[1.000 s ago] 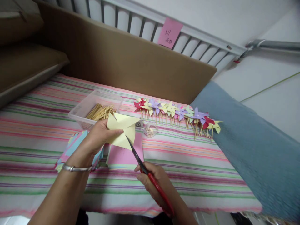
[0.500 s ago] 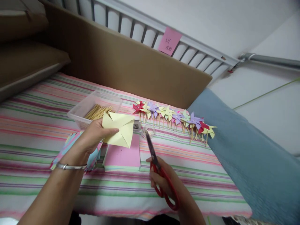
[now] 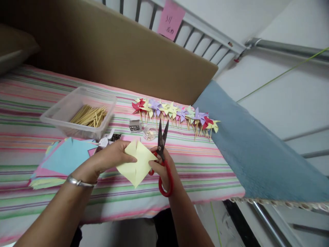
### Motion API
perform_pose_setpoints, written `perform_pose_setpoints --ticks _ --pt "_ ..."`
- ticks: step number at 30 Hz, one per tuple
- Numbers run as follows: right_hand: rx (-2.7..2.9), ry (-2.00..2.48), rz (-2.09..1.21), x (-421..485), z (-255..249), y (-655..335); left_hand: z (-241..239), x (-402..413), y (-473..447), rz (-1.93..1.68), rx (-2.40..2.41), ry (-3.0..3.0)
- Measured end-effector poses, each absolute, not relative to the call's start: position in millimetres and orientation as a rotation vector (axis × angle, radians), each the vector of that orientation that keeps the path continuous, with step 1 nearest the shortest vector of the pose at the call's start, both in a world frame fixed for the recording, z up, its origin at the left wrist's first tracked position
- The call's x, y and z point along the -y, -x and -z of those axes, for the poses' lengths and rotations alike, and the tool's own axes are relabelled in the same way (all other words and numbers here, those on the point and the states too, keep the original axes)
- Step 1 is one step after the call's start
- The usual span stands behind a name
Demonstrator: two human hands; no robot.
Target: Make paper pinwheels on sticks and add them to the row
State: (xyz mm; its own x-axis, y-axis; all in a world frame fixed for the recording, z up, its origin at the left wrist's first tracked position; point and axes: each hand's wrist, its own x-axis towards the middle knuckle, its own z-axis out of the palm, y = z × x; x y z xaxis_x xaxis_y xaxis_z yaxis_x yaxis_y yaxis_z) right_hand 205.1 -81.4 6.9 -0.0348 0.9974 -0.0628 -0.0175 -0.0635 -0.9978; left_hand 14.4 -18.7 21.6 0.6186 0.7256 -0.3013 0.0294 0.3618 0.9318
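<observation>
My left hand (image 3: pixel 110 157) pinches a pale yellow paper square (image 3: pixel 136 164) with cuts in it, held over the striped cloth (image 3: pixel 38 103). My right hand (image 3: pixel 161 168) grips red-handled scissors (image 3: pixel 161 151), blades slightly apart and pointing up and away, and its fingers also touch the yellow square's right corner. A silver bracelet (image 3: pixel 79 182) sits on my left wrist.
A clear plastic box (image 3: pixel 77 111) of wooden sticks stands at the left. A stack of coloured paper squares (image 3: pixel 61 159) lies by my left arm. A row of finished paper pinwheels (image 3: pixel 174 115) lies behind, with small pin containers (image 3: pixel 135 126). A blue cloth (image 3: pixel 246 151) covers the right; brown cardboard (image 3: pixel 115 55) stands behind.
Both hands dropped closer to me. The right hand swung the scissors upright and came over to the yellow square, touching its right corner. The view shifted left and down.
</observation>
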Motion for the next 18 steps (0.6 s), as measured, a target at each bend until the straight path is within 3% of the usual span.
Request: perform_pose_setpoints --ticks 9,18 --pt "0.789 1.125 -0.935 66.6 16.6 -194.8 -16.4 17.0 -27.1 -0.831 -0.679 -0.762" --pt "0.885 1.236 -0.895 67.0 7.9 -170.7 -4.4 30.8 -57.8 -1.101 -0.851 -0.676"
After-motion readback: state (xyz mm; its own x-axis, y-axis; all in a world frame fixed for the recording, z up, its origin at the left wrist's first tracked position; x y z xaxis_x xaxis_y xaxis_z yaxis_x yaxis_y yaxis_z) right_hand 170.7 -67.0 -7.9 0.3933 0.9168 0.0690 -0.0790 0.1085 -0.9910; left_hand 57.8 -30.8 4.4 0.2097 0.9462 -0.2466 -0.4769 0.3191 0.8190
